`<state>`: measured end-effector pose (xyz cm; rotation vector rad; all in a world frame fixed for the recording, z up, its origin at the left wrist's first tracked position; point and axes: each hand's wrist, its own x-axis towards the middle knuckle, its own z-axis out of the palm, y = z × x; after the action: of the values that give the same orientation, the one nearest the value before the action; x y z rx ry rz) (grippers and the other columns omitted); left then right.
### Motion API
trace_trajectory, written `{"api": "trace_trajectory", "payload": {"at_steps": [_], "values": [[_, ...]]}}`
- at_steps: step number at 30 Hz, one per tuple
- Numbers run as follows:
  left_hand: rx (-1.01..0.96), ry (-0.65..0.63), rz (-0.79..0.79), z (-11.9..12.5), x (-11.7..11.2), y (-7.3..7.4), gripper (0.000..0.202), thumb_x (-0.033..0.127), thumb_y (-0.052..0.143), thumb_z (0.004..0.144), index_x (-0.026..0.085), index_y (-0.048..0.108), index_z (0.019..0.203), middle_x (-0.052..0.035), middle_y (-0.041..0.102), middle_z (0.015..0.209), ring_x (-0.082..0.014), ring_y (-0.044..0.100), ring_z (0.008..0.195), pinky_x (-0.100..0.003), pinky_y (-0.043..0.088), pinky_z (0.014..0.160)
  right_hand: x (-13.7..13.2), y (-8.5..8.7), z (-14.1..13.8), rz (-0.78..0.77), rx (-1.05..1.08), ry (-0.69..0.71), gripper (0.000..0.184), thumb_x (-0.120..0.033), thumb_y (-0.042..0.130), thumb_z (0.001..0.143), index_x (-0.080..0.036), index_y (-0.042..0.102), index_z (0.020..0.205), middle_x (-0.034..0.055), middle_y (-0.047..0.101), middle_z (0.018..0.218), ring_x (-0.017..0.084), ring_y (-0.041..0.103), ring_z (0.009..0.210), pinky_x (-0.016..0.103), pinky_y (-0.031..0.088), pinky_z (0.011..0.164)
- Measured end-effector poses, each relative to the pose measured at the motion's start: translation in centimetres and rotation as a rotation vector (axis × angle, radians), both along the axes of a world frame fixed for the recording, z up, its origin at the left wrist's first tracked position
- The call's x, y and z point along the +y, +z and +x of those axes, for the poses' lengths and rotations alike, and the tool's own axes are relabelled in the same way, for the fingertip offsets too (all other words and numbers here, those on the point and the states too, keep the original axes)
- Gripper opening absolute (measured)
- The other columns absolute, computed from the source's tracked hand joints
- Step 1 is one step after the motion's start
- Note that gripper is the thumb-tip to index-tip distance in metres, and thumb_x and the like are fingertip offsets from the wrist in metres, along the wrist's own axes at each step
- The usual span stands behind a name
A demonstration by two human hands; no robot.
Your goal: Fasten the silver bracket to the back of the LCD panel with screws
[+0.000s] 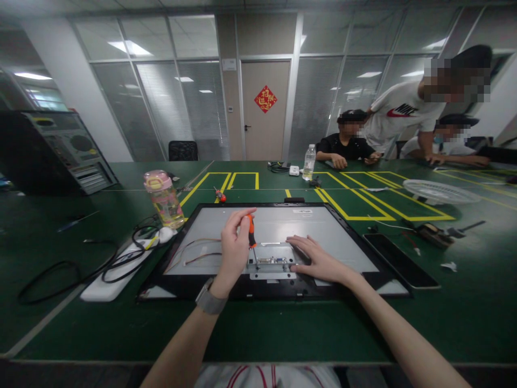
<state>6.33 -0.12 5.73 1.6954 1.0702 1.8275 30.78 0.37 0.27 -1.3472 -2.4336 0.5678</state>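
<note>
Green desk, monitor face down: hold screwdriver upright in clenched left hand, tip pressed straight down; steady metal plate with flat, released right hand.

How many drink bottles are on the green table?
2. A pink-lidded bottle left of the monitor panel, and a clear water bottle farther back by the seated person in black. More could be hidden.
</note>
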Motion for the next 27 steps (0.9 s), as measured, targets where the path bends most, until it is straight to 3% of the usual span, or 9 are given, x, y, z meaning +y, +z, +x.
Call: {"api": "trace_trajectory", "payload": {"at_steps": [4,7,9,12,16,22,27], "values": [[0.019,0.079,0.026,0.06,-0.04,-0.02,0.02,0.026,0.056,0.088,0.019,0.073,0.095,-0.0045,0.061,0.093,-0.0163,0.058,0.086,-0.028,0.046,0.08,0.21,-0.32,0.19,0.018,0.01,0.005,0.075,-0.063,0.057,0.082,-0.024,0.039,0.144,0.0114,0.04,0.151,0.03,0.029,0.142,0.054,0.007,0.119],[-0.014,-0.006,0.016,0.11,-0.13,0.12,0.026,0.026,0.048,0.093,0.018,0.072,0.098,-0.006,0.064,0.096,-0.0175,0.061,0.091,-0.029,0.047,0.082,0.22,-0.28,0.17,0.014,0.01,0.001,0.076,-0.062,0.058,0.082,-0.023,0.04,0.144,0.0116,0.041,0.15,0.03,0.029,0.142,0.053,0.007,0.119],[-0.012,-0.027,0.0,0.17,-0.19,0.18,0.024,0.026,0.049,0.092,0.018,0.071,0.099,-0.0049,0.064,0.091,-0.0162,0.061,0.084,-0.027,0.047,0.076,0.19,-0.18,0.11,0.007,0.01,0.0,0.075,-0.062,0.058,0.082,-0.022,0.04,0.144,0.0118,0.04,0.15,0.03,0.029,0.142,0.053,0.007,0.119],[0.01,0.052,0.019,0.29,-0.22,0.15,0.016,0.027,0.058,0.087,0.018,0.071,0.09,-0.0025,0.058,0.084,-0.0134,0.056,0.074,-0.024,0.046,0.069,0.14,-0.04,0.02,0.002,0.007,0.002,0.076,-0.061,0.058,0.082,-0.022,0.04,0.144,0.0119,0.04,0.151,0.03,0.029,0.142,0.053,0.007,0.119],[-0.008,0.078,0.021,0.35,-0.19,0.11,0.018,0.032,0.059,0.088,0.019,0.071,0.088,-0.0025,0.054,0.085,-0.0127,0.055,0.072,-0.024,0.047,0.068,0.07,0.04,-0.02,0.004,0.009,0.003,0.074,-0.061,0.058,0.083,-0.024,0.04,0.144,0.0111,0.04,0.151,0.03,0.029,0.142,0.054,0.007,0.119],[-0.059,-0.068,-0.064,0.38,-0.37,0.15,0.029,0.031,0.044,0.095,0.018,0.066,0.107,-0.005,0.066,0.086,-0.0167,0.063,0.081,-0.027,0.049,0.073,0.13,-0.06,0.04,0.008,-0.005,0.0,0.074,-0.06,0.058,0.083,-0.023,0.04,0.144,0.0119,0.039,0.151,0.03,0.029,0.142,0.054,0.008,0.119],[-0.032,-0.12,-0.052,0.43,-0.4,0.02,0.022,0.028,0.05,0.091,0.017,0.069,0.097,-0.0057,0.067,0.089,-0.0174,0.062,0.083,-0.027,0.048,0.076,0.2,-0.18,0.01,0.009,-0.006,-0.001,0.074,-0.061,0.059,0.082,-0.023,0.041,0.143,0.0112,0.04,0.151,0.03,0.029,0.142,0.054,0.008,0.119]]}}
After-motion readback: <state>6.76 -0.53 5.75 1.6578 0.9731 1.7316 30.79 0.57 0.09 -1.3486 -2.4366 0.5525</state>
